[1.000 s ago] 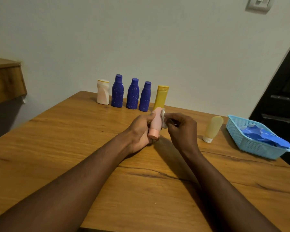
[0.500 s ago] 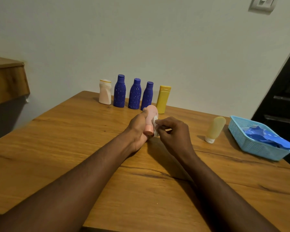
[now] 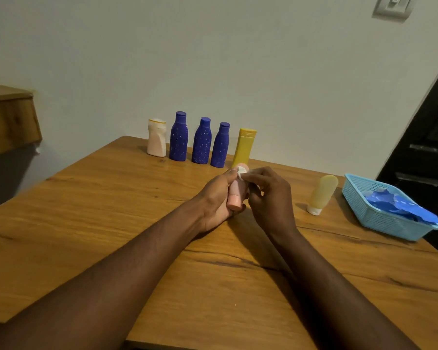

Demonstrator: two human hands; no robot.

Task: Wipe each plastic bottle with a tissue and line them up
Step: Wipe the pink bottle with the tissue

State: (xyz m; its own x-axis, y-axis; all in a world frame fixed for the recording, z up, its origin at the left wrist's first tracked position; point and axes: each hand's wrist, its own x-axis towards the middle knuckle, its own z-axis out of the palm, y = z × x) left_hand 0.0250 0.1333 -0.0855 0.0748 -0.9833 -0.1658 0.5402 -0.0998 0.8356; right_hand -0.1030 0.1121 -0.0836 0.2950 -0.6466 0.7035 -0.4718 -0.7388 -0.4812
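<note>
While the pink bottle [image 3: 235, 195] is being gripped in the left hand [image 3: 215, 198], just in front of the tall yellow bottle [image 3: 244, 147], its rounded far end is being rubbed with a small white tissue [image 3: 241, 172]. The tissue is being pinched between the thumb and forefinger of the right hand [image 3: 271, 198], with the remaining fingers being kept curled.

Item, pink bottle: a soft salmon tube with a darker cap. The cap is being pointed down and toward the viewer, and the body is being held tilted above the table [image 3: 111, 210].

Obscured: its middle is being covered by the left fingers wrapped round it, and its far tip is being partly hidden by the tissue. That tip is being seen against the foot of the tall yellow bottle, and whether the two are touching cannot be told.

Count: seven bottles.
- One pink, in hand.
- One tall yellow.
- Three dark blue speckled bottles [image 3: 201, 142], standing directly left of the tall yellow bottle.
- One whitish bottle [image 3: 156, 141], beyond them, farthest left.
- One pale yellow tube [image 3: 323, 193], being stood on its white cap to the right of the tall yellow bottle and nearer the viewer.

Also one tissue, and one light blue basket [image 3: 379, 218] farther right, holding crumpled blue material [image 3: 400, 205] that cannot be identified.
</note>
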